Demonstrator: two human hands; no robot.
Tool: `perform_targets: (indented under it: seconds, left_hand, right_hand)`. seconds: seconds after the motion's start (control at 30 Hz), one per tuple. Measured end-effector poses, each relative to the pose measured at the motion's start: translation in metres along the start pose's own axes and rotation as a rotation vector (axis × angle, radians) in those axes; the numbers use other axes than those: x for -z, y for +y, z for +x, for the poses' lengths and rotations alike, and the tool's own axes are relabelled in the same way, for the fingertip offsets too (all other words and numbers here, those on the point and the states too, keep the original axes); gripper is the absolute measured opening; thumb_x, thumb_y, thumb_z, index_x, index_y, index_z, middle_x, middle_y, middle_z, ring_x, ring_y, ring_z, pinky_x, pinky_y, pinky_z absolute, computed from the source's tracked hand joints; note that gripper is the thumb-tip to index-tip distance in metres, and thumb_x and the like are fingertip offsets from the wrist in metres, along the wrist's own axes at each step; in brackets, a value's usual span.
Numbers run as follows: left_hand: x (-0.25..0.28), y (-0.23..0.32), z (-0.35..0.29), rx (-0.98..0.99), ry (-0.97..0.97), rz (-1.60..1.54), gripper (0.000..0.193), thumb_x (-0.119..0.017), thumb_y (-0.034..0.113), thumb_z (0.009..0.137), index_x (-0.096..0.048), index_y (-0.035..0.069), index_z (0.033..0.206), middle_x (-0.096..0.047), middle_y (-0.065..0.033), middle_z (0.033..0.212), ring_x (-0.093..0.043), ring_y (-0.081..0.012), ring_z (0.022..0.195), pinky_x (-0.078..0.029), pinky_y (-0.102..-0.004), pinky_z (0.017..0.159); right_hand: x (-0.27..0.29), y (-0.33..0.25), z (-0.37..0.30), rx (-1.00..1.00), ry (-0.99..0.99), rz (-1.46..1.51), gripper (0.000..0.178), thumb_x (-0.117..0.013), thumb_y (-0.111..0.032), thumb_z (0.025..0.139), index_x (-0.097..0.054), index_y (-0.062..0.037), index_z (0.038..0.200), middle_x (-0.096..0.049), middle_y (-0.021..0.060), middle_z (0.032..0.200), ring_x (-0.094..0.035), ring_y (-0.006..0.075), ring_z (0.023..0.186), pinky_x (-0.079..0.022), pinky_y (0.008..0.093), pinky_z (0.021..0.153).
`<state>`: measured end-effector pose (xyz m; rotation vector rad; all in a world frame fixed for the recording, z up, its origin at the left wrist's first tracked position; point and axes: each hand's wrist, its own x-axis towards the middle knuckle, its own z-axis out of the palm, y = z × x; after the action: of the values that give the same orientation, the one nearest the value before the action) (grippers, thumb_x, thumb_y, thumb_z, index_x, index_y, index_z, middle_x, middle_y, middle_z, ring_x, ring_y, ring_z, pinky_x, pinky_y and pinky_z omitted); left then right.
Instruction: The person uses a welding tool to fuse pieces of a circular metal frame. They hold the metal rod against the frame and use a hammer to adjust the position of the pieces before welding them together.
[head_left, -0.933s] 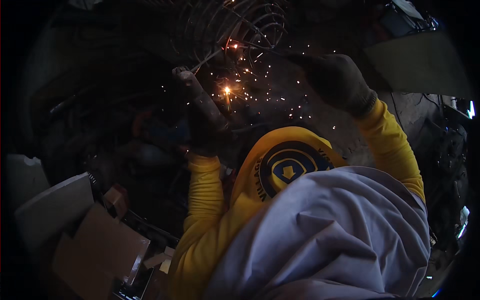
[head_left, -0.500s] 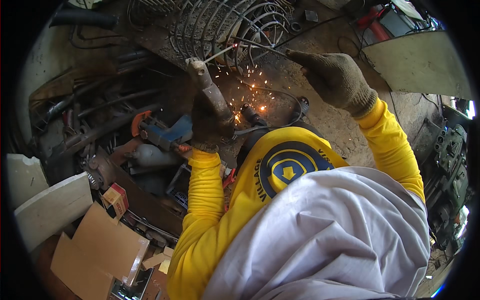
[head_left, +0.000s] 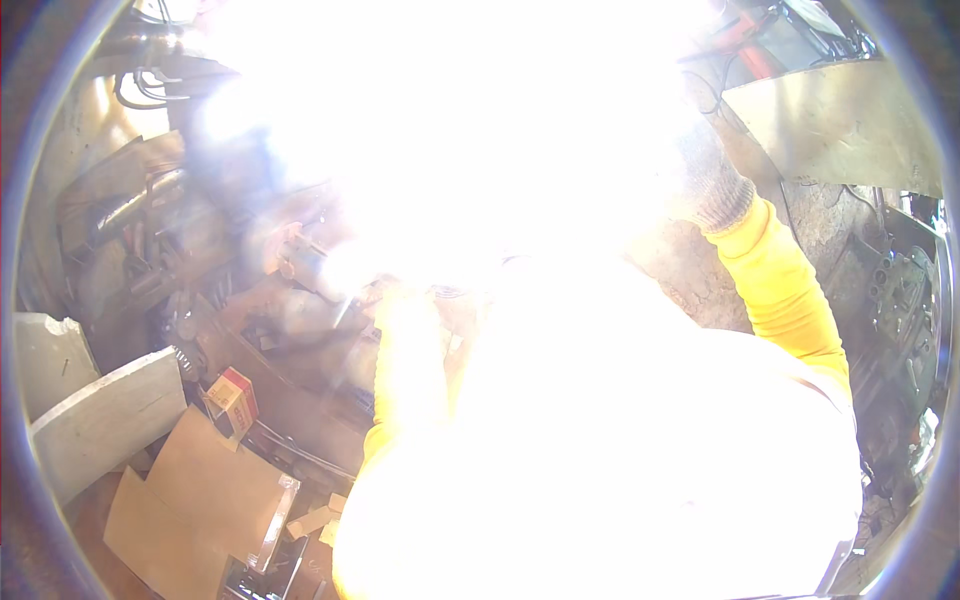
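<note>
A blinding white glare (head_left: 480, 130) floods the middle and top of the head view. It swallows my left hand, both hands' fingers and anything they hold. Of my right hand (head_left: 722, 187), only the knitted glove cuff and a faint strip of the back show at the glare's right edge. Its yellow sleeve (head_left: 775, 280) runs down to the right. My left arm shows as a washed-out yellow sleeve (head_left: 408, 360) reaching up into the light.
A torn cardboard sheet (head_left: 200, 490), a small red and yellow box (head_left: 234, 398) and a pale curved panel (head_left: 115, 425) lie at lower left. Another curved panel (head_left: 840, 120) stands at upper right. Dark metal machine parts (head_left: 905, 310) line the right side.
Orange sparks have given way to a white flash. Before, my left glove gripped a welding electrode holder and my right a thin metal rod by a round wire frame. Both sleeves stay about where they were.
</note>
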<state>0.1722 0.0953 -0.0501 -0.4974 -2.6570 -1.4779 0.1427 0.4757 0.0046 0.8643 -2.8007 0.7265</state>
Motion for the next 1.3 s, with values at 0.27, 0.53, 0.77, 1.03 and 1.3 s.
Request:
perform_targets:
  seconds: [0.27, 0.53, 0.77, 1.03, 1.3]
  left_hand:
    - [-0.002, -0.009, -0.005, 0.171, 0.027, -0.163, 0.05, -0.081, 0.028, 0.076, -0.059, 0.003, 0.113, -0.06, -0.016, 0.096, -0.063, -0.0391, 0.087, -0.053, -0.0466, 0.078]
    - [0.0, -0.007, -0.011, 0.214, 0.107, -0.283, 0.047, -0.081, 0.027, 0.077, -0.06, 0.003, 0.112, -0.06, -0.0164, 0.096, -0.063, -0.0393, 0.086, -0.053, -0.0473, 0.078]
    - [0.006, -0.007, -0.013, -0.006, 0.016, 0.033, 0.044, -0.08, 0.025, 0.077, -0.06, 0.003, 0.111, -0.061, -0.0167, 0.096, -0.063, -0.0395, 0.086, -0.053, -0.0478, 0.077]
    - [-0.01, -0.01, -0.004, -0.138, 0.006, 0.37, 0.042, -0.08, 0.025, 0.078, -0.061, 0.002, 0.108, -0.061, -0.0172, 0.094, -0.062, -0.0403, 0.084, -0.053, -0.0485, 0.076]
    - [-0.01, -0.012, -0.003, 0.177, -0.056, -0.044, 0.052, -0.085, 0.033, 0.079, -0.057, 0.003, 0.111, -0.061, -0.0089, 0.09, -0.064, -0.0249, 0.08, -0.053, -0.039, 0.074]
  right_hand:
    - [0.021, -0.031, 0.029, -0.013, -0.006, 0.189, 0.037, -0.066, -0.007, 0.094, -0.066, -0.0065, 0.131, -0.067, 0.0167, 0.079, -0.063, 0.0336, 0.062, -0.05, 0.0397, 0.058]
    - [0.002, -0.019, 0.02, 0.102, 0.162, 0.152, 0.037, -0.065, -0.007, 0.093, -0.069, -0.0056, 0.13, -0.072, 0.0154, 0.087, -0.065, 0.0304, 0.065, -0.055, 0.0393, 0.063]
    - [0.021, -0.034, 0.031, -0.053, -0.028, 0.199, 0.041, -0.069, -0.007, 0.09, -0.069, -0.0121, 0.131, -0.073, 0.0175, 0.091, -0.07, 0.0327, 0.074, -0.057, 0.0377, 0.066]
    - [0.02, -0.035, 0.03, -0.025, -0.017, 0.145, 0.041, -0.069, -0.007, 0.09, -0.068, -0.0105, 0.131, -0.074, 0.0193, 0.099, -0.072, 0.0366, 0.082, -0.059, 0.0414, 0.072]
    - [0.019, -0.032, 0.028, -0.023, -0.021, 0.154, 0.04, -0.067, -0.007, 0.092, -0.069, -0.0082, 0.131, -0.073, 0.02, 0.093, -0.071, 0.0362, 0.077, -0.058, 0.0415, 0.069]
